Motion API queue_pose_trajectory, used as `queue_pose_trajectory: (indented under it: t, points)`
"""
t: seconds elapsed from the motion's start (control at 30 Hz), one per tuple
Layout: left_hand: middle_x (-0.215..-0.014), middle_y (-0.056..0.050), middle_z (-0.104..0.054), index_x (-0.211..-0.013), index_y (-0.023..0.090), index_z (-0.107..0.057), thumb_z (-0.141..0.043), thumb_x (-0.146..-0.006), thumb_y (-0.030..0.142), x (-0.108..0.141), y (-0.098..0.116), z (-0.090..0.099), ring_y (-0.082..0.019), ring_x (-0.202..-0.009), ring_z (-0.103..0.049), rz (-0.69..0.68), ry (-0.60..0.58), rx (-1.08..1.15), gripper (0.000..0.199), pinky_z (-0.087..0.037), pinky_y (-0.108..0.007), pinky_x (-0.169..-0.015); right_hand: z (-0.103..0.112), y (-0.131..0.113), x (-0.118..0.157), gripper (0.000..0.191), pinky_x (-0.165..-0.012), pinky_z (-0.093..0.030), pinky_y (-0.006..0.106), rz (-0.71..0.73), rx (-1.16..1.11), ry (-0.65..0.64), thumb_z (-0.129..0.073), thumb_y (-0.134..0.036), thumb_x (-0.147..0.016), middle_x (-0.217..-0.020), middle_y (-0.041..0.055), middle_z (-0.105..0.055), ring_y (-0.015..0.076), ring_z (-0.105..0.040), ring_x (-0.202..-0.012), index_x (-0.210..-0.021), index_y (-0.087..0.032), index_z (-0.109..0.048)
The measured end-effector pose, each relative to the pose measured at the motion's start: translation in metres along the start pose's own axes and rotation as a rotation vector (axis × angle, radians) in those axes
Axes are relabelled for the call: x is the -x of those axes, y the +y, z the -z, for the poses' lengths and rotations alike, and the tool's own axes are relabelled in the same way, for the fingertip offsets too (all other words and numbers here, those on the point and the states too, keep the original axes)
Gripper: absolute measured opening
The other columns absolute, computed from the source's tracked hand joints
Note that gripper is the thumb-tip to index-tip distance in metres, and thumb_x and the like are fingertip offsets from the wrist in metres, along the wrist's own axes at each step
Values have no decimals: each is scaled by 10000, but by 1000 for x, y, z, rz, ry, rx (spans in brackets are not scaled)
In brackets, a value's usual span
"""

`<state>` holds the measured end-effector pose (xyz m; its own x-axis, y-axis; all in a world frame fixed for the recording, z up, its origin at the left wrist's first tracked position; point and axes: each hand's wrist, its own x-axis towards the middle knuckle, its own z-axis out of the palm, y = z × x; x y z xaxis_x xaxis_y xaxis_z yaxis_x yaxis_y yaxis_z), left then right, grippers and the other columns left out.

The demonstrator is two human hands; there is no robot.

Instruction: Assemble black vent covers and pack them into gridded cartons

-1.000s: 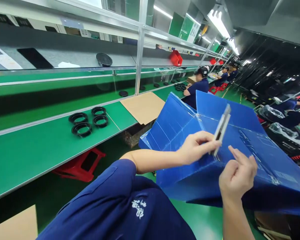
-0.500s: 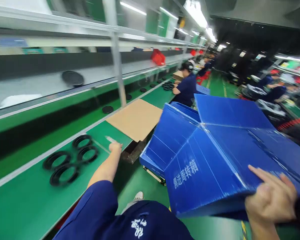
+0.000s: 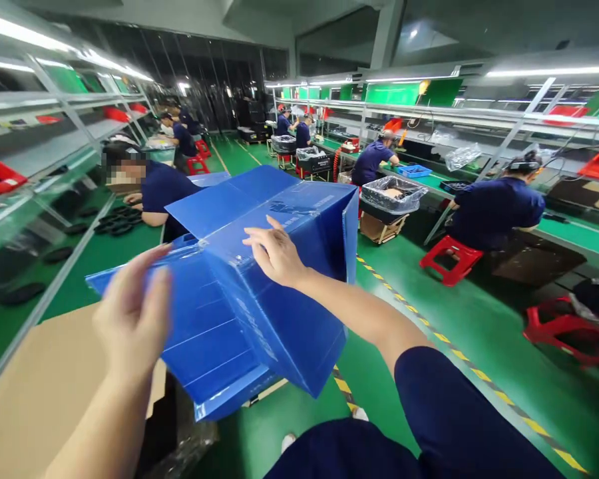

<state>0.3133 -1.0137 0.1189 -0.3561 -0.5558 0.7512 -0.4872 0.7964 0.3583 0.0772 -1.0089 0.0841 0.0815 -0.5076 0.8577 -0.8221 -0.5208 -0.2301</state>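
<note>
One blue corrugated-plastic folding crate (image 3: 259, 313) sits in the air before me, my open right hand (image 3: 274, 253) spread against its panel. My open left hand (image 3: 130, 319), blurred, is beside its edge; I can't tell if it touches. One flat tan cardboard sheet (image 3: 34, 392) lies below.

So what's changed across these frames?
The left hand set the slim pale strip on the bench and is now empty, raised beside the blue corrugated plastic box. The right hand moved from the box's lower edge onto a panel, fingers spread. The view swung right, putting the bench at the left edge. The box's flaps stay open; the cardboard sheet hasn't moved.
</note>
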Motion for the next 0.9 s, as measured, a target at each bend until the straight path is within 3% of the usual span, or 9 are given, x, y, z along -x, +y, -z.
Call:
queue_pose_trajectory:
  t: [0.13,0.23,0.3,0.4,0.53,0.6,0.67,0.77,0.9]
  points:
    - [-1351,-135,-690,-1472,176,-538,-416,-1029,459,-35,72,-70,-321,-1264,-647,-148,-264,-210,540,-535,-469,-1042,30,18,16,474,-1280,-310,481,-47,23,63,-308,-274,-1071,-1496,174,-546,210,-423,-1476,-1513,-118,-381]
    - [-1262,-158,-734,-1390,170,-635,-380,-1041,484,-29,90,-110,-340,-1171,-691,-209,-261,-428,533,-516,-468,-1011,83,47,54,519,-1304,-143,615,-179,186,4,-363,-269,-1064,-1592,185,-444,296,-276,-1559,-1555,-102,-372]
    - [-1279,-145,-730,-1364,204,-665,-368,-1038,515,-27,88,-119,-337,-1150,-694,-216,-254,-501,540,-497,-455,-1013,127,74,88,512,-1300,-81,652,-170,239,-140,-368,-186,-1045,-1597,181,-444,318,-266,-1563,-1547,-94,-407]
    - [-1289,-120,-730,-1384,258,-651,-345,-1027,558,-35,84,-116,-317,-1123,-691,-198,-297,-562,557,-457,-466,-1049,201,127,137,528,-1313,-69,631,-132,218,-278,-367,-78,-999,-1587,123,-478,282,-297,-1557,-1513,-143,-470]
    - [-1342,-90,-706,-1348,270,-657,-330,-1022,591,-46,95,-120,-331,-1218,-633,-157,-244,-663,562,-271,-652,-1163,298,208,189,513,-1320,3,570,-245,189,-183,-368,-92,-1015,-1595,23,-481,205,-281,-1565,-1491,-236,-493]
    - [-1393,-112,-670,-1301,221,-676,-334,-1032,543,-41,113,-135,-334,-1283,-600,-147,-212,-641,541,-272,-650,-1167,325,239,213,499,-1315,32,545,-309,165,-118,-364,-113,-1029,-1627,21,-435,183,-242,-1578,-1499,-232,-479]
    - [-1388,-142,-669,-1285,181,-679,-344,-1045,439,-30,139,-159,-314,-1306,-601,-165,-205,-569,487,-304,-578,-1176,327,255,238,504,-1307,46,545,-385,137,-67,-347,-114,-1031,-1673,51,-350,190,-165,-1600,-1515,-196,-458]
    - [-1381,-107,-680,-1247,230,-700,-399,-1036,310,-8,182,-197,-293,-1335,-594,-273,-214,-501,376,-251,-537,-1208,290,248,277,531,-1302,22,551,-649,22,-42,-396,-92,-998,-1707,172,-216,250,-69,-1613,-1528,-63,-413]
    - [-1323,-83,-716,-1224,256,-686,-573,-976,272,11,221,-219,-283,-1222,-676,-480,-170,-470,274,-337,-487,-1152,219,208,317,555,-1303,-133,446,-1553,-484,29,-598,-226,-970,-1684,221,-252,287,-121,-1600,-1482,-69,-452]
